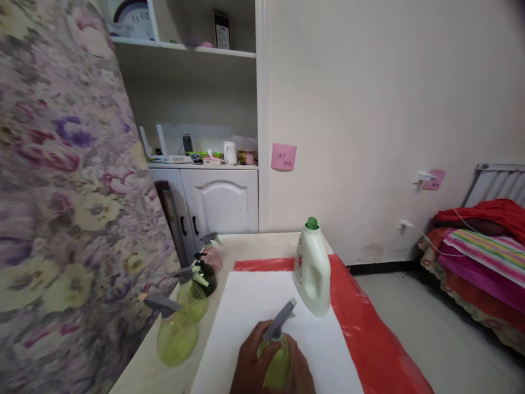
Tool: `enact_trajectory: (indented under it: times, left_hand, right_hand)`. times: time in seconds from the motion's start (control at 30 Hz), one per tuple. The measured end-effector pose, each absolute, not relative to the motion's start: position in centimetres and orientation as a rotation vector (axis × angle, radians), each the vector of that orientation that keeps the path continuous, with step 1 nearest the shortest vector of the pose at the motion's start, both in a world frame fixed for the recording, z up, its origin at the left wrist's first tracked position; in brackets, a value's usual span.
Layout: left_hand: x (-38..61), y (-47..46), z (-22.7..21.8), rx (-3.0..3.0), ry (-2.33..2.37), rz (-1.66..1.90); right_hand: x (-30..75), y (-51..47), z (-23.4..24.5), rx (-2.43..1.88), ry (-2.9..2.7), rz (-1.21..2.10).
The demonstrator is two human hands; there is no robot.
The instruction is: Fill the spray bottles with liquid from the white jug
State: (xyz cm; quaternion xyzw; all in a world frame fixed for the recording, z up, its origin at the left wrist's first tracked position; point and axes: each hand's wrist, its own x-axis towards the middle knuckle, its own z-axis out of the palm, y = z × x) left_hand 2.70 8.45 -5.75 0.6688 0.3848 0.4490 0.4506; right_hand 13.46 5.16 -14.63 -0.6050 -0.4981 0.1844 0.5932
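Observation:
My left hand point(251, 358) is at the bottom centre, fingers wrapped round a yellow-green spray bottle point(275, 361) with a grey trigger head. The bottle stands on a white sheet point(254, 295) that lies over a red plastic cover point(353, 306) on the table. Just beyond the hand, a white detergent bottle point(312, 271) with a green cap stands upright at the sheet's far right corner. My right hand is out of view.
Several more spray bottles line the table's left edge: two yellow-green point(176, 334) point(192, 295), a dark one point(206, 273) and a pink one point(213, 254). A floral cloth point(61, 191) hangs close on the left. A white cabinet point(221, 200) stands behind and a bed point(484, 251) at right.

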Motion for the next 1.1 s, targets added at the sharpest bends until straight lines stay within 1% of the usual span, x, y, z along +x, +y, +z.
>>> enact_trajectory:
  times: [0.1,0.27,0.43,0.6,0.83,1.03,1.1]
  left_hand:
    - [2.7,8.7,-6.0,1.447,0.926,1.129]
    - [2.1,8.3,-4.8,1.206,0.898,1.199]
    - [1.2,7.3,-2.8,1.055,0.842,1.269]
    - [0.4,6.5,-1.5,0.980,0.752,1.338]
    - [-0.7,6.3,-1.8,1.021,0.777,1.277]
    - [-0.5,6.1,-1.5,0.994,0.788,1.307]
    - [-0.5,6.0,-1.3,0.935,0.763,1.323]
  right_hand:
    - [13.2,4.6,-12.6,-1.427,-1.090,0.570]
    - [13.2,3.9,-10.7,-1.218,-1.151,0.659]
    - [12.8,3.4,-11.0,-1.041,-1.207,0.706]
    - [12.1,2.8,-11.3,-1.109,-1.189,0.720]
    - [12.1,2.6,-11.7,-1.107,-1.155,0.740]
    - [12.6,2.1,-10.5,-1.075,-1.179,0.752]
    - [12.6,2.0,-10.3,-1.043,-1.183,0.802]
